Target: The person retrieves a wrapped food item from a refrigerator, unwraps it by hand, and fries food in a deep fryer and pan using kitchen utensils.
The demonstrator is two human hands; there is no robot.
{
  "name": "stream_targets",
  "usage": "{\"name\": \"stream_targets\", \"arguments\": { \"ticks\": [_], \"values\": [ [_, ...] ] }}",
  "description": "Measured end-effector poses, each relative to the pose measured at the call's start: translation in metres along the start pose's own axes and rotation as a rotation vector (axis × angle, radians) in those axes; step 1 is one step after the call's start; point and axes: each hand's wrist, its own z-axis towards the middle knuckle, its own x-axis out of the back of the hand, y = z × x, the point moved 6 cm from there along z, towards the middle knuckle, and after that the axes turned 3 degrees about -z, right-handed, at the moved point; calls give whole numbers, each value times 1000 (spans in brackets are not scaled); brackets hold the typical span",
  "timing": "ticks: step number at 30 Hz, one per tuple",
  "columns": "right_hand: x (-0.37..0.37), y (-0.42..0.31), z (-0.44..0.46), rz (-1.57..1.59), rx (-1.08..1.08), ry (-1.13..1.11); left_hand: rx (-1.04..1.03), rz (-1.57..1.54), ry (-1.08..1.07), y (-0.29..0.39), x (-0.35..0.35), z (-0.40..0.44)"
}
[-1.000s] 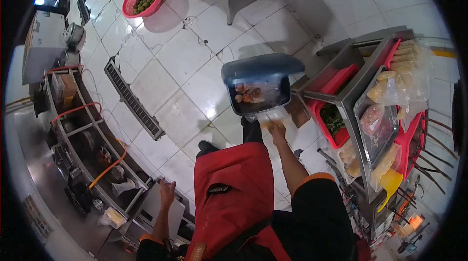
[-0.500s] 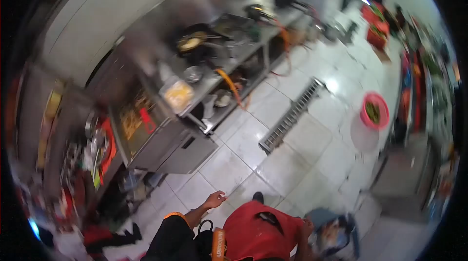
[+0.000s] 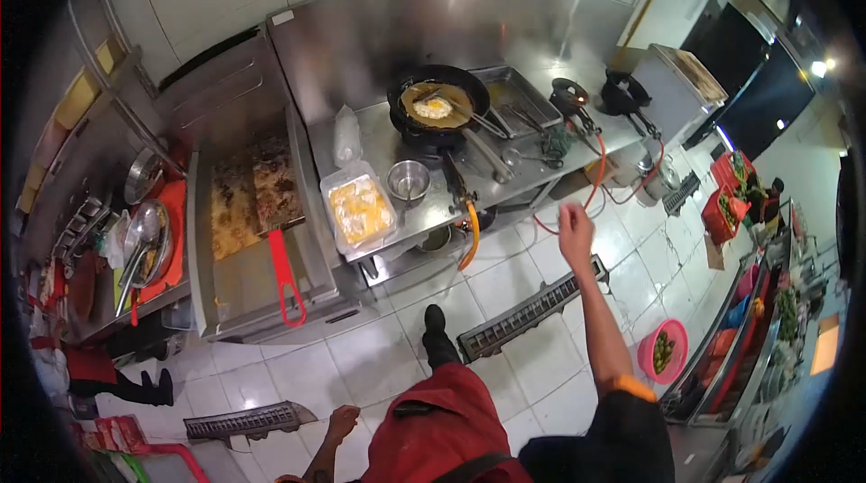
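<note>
My right hand (image 3: 575, 235) is raised over the tiled floor, in front of the steel counter (image 3: 406, 230). Its fingers are loosely bent, and I see nothing in it. Low in the view my left hand (image 3: 343, 423) hangs beside the red apron, with slack fingers and nothing visible in them. Neither hand touches anything. On the counter a wok (image 3: 439, 97) holds a fried egg (image 3: 433, 108) in oil. A plastic tub (image 3: 361, 209) of yellow pieces and a metal bowl (image 3: 409, 181) stand nearer. Left of them, a red-handled scraper (image 3: 287, 280) lies on a griddle (image 3: 236, 221) with browned food.
Drain grates (image 3: 523, 307) cross the tiles. A pink basin (image 3: 663, 351) of green produce stands on the floor at right. Orange gas hoses (image 3: 471, 238) hang below the counter. Another person's legs and dark shoes (image 3: 158, 386) show at left. Red crates (image 3: 722, 212) stand farther back.
I have come closer to the counter and the view has turned toward the wok and griddle. My right arm has swung up and forward; my left hand is now lower, near my side.
</note>
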Motion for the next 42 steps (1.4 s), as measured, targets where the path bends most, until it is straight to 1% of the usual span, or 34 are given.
{"name": "stream_targets", "arguments": {
  "ticks": [1, 2, 4, 5, 6, 7, 8, 9, 10, 11, 12, 13, 14, 15, 16, 17, 18, 19, 20, 21, 22, 24, 25, 26, 28, 29, 31, 34, 37, 38, 39, 40, 41, 42],
  "values": [
    [-31, 3, 45, -93, 134, 32, -8, -66, 32, 8, -6, 8],
    [-67, 7, 92, -180, 288, 72, -6, -94, 36, 22, -26, 39],
    [-142, 64, 171, -239, 290, 30, -250, 49, 53, 66, -72, 101],
    [-169, 85, 199, -301, 276, -13, -369, 182, 16, 137, -95, 120],
    [-184, 84, 219, -316, 307, -57, -476, 30, 17, 209, -112, 135],
    [-200, 105, 234, -20, -149, -265, -389, -49, -98, 246, -138, 171],
    [-218, 122, 227, 241, -632, -463, -425, -150, -172, 261, -177, 220],
    [-225, 108, 223, 337, -758, -514, -460, -285, -6, 303, -192, 241],
    [-237, 108, 228, 371, -710, -623, -447, -234, -38, 342, -206, 271],
    [-242, 113, 233, 400, -675, -743, -451, -347, 107, 366, -222, 299],
    [-244, 109, 237, 400, -611, -772, -435, -466, 206, 397, -218, 312],
    [-247, 88, 236, 361, -576, -820, -350, -592, 84, 402, -244, 346],
    [-245, 83, 239, 209, -526, -715, -241, -644, 184, 416, -243, 350],
    [-244, 73, 245, 77, -374, -764, -436, -339, 428, 428, -248, 361],
    [-240, 72, 255, -108, -257, -690, -198, -395, 317, 442, -225, 348],
    [-244, 45, 255, -135, 128, -656, -209, -501, 340, 446, -223, 346],
    [-248, 44, 258, -151, 134, -690, -229, -601, 366, 446, -223, 348],
    [-246, 27, 264, -413, 487, -614, -204, -622, 367, 444, -225, 353],
    [-245, 11, 261, -663, 845, -512, -188, -673, 281, 444, -234, 361],
    [-246, -1, 257, -722, 600, -595, -178, -720, 194, 444, -241, 365],
    [-246, -11, 254, -731, 606, -608, -166, -733, 193, 444, -243, 366],
    [-245, -27, 253, -840, 560, -551, -196, -744, 227, 448, -234, 361],
    [-246, -36, 250, -838, 487, -591, -188, -751, 229, 449, -230, 358],
    [-246, -34, 251, -839, 492, -597, -188, -752, 231, 449, -228, 358],
    [-242, -35, 253, -810, 653, -545, -185, -758, 234, 449, -225, 357],
    [-243, -41, 251, -812, 655, -548, -209, -763, 243, 449, -226, 358],
    [-243, -44, 248, -843, 491, -584, -231, -771, 252, 449, -230, 360],
    [-239, -43, 245, -799, 542, -540, -213, -753, 225, 449, -224, 358],
    [-234, -40, 243, -782, 527, -486, -210, -734, 228, 447, -228, 358],
    [-231, -34, 244, -780, 525, -482, -251, -704, 286, 443, -235, 363],
    [-226, -28, 246, -710, 563, -438, -293, -673, 345, 442, -232, 360],
    [-221, -21, 249, -637, 599, -389, -303, -666, 348, 441, -233, 358],
    [-214, 4, 261, -629, 597, -371, -314, -692, 379, 440, -225, 351],
    [-208, 50, 281, -529, 415, -462, -335, -713, 409, 439, -216, 345]
  ]
}}
